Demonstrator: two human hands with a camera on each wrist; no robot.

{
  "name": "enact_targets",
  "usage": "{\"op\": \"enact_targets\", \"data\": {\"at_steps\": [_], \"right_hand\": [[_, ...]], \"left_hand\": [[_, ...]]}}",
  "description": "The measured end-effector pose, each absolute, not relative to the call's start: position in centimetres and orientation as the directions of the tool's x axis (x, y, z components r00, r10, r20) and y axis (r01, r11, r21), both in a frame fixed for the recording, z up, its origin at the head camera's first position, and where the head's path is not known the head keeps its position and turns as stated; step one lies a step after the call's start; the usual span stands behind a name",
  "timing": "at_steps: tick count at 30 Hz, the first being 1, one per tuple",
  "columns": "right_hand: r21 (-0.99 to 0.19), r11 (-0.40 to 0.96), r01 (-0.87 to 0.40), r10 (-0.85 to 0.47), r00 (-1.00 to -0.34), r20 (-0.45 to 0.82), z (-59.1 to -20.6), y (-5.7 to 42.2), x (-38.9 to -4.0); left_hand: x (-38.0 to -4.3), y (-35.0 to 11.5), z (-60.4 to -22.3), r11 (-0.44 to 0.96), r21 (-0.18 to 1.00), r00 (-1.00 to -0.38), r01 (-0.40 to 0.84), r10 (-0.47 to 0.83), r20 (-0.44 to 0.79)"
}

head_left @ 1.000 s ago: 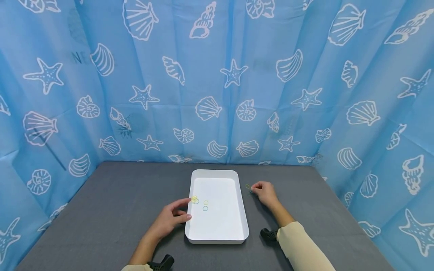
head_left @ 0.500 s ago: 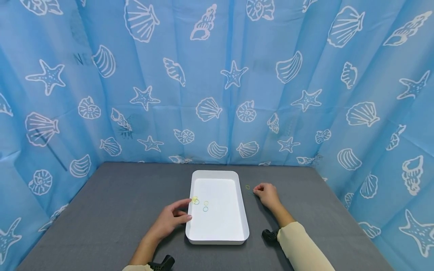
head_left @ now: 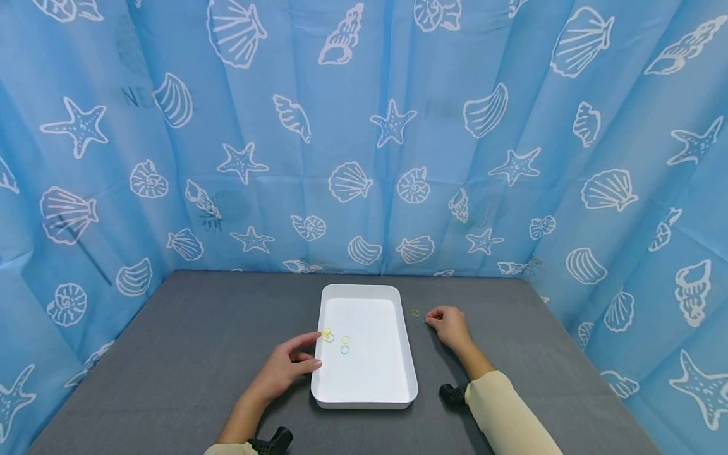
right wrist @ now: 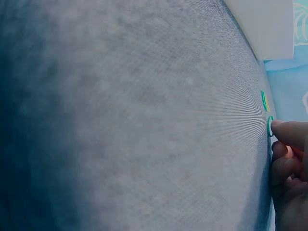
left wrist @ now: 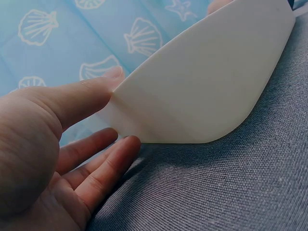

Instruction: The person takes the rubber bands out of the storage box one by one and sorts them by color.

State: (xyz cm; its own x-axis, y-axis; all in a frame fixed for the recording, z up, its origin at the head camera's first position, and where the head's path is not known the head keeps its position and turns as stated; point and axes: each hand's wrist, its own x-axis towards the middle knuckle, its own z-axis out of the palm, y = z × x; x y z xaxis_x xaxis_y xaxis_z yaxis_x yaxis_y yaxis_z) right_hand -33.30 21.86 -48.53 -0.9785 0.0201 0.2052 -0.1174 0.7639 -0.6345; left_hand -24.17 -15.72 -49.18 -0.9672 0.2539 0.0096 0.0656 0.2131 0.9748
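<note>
Closest in, a cream sleeve (head_left: pixel 514 417) reaches over the grey desk (head_left: pixel 176 379), and a black device (head_left: pixel 274 441) sits at the left wrist. The left hand (head_left: pixel 282 368) is spread fairly wide, its index finger and thumb touching the left edge of a white tray (head_left: pixel 370 407). Inside the tray, a blue-green ring (head_left: pixel 344 353) lies left of the middle, with a yellow ring just beyond it; a small cluster of rings (head_left: pixel 327 333) sits against the left edge near the index fingertip. Off the tray's right edge, toward its far right corner, the right hand (head_left: pixel 448 323) is drawn narrow, fingers curled, a fingertip at a green ring (right wrist: pixel 268 126) on the desk; whether it is pinched cannot be told. Just beyond lies another ring (head_left: pixel 418 315), yellowish. Behind the desk's far edge hangs a blue curtain (head_left: pixel 364 215) printed with white shells and starfish.
</note>
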Motion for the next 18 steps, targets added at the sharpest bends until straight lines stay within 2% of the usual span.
{"op": "enact_targets", "data": {"at_steps": [18], "right_hand": [[-0.69,0.718,-0.092,0.022,-0.988,0.154,-47.4,21.7,-33.7]], "left_hand": [[-24.2,-15.7,-49.2,0.221,0.973,-0.968,0.066,0.25,0.009]]}}
